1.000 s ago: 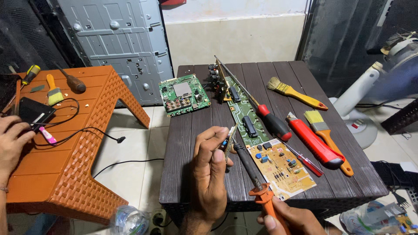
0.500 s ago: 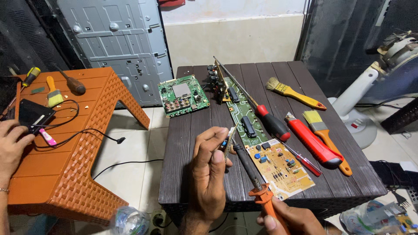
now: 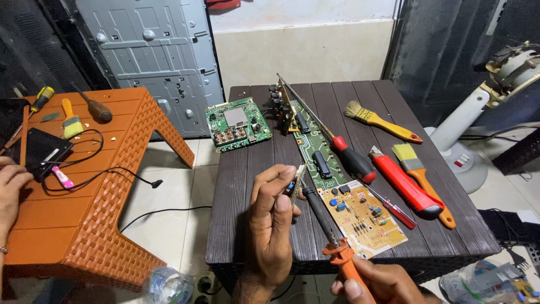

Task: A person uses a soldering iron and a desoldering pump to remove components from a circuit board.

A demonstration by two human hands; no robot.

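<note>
My left hand (image 3: 271, 225) is raised above the dark slatted table (image 3: 236, 225) and pinches a small thin circuit strip (image 3: 296, 184) with a blue part between thumb and fingers. My right hand (image 3: 374, 283), at the bottom edge, grips the orange handle of a soldering iron (image 3: 326, 225). Its dark barrel points up and left, with the tip touching the strip. Just right of the iron lies a yellow circuit board (image 3: 363, 217).
On the table lie a green board (image 3: 237, 124), a long green board (image 3: 312, 147), a red-handled screwdriver (image 3: 351, 160), a red tool (image 3: 405, 183) and two brushes (image 3: 382, 121). Another person's hand (image 3: 11, 191) rests on the orange stool (image 3: 84, 219) at left. A fan (image 3: 484, 112) stands at right.
</note>
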